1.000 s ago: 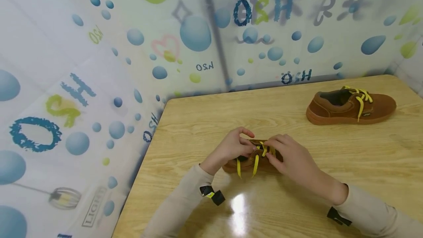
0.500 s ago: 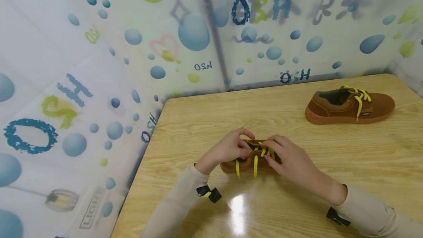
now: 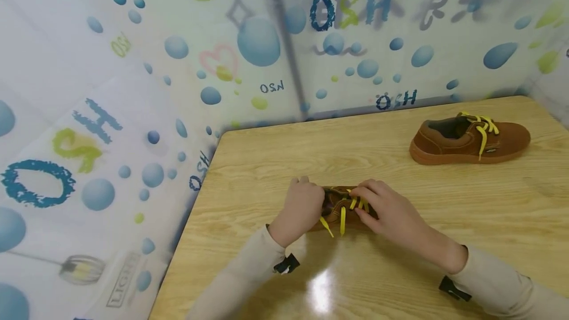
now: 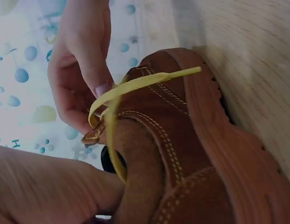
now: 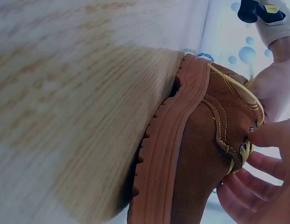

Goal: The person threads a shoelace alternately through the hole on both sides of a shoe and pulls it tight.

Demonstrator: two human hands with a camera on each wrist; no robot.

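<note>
A brown shoe (image 3: 351, 222) with yellow laces (image 3: 343, 222) stands on the table, its toe to the right. My left hand (image 3: 304, 209) grips the heel end, fingers curled at the collar; in the left wrist view part of that hand (image 4: 51, 184) reaches into the shoe opening, hiding the heel. Across the lacing, my right hand (image 3: 393, 211) holds the shoe, thumb on the near eyelets and fingers on the far side, as the right wrist view shows. Two loose lace ends hang down the near side. The toe is mostly hidden behind my right hand in the head view.
The matching brown shoe (image 3: 449, 151), also yellow-laced, stands farther back on the right of the wooden table (image 3: 266, 162). A patterned sheet (image 3: 275, 23) with blue and green drops rises along the back and left edges.
My left hand has moved from the shoe's opening to the heel, and its fingers have curled there. One lace end has swung to the right. The right hand stays at the lacing.
</note>
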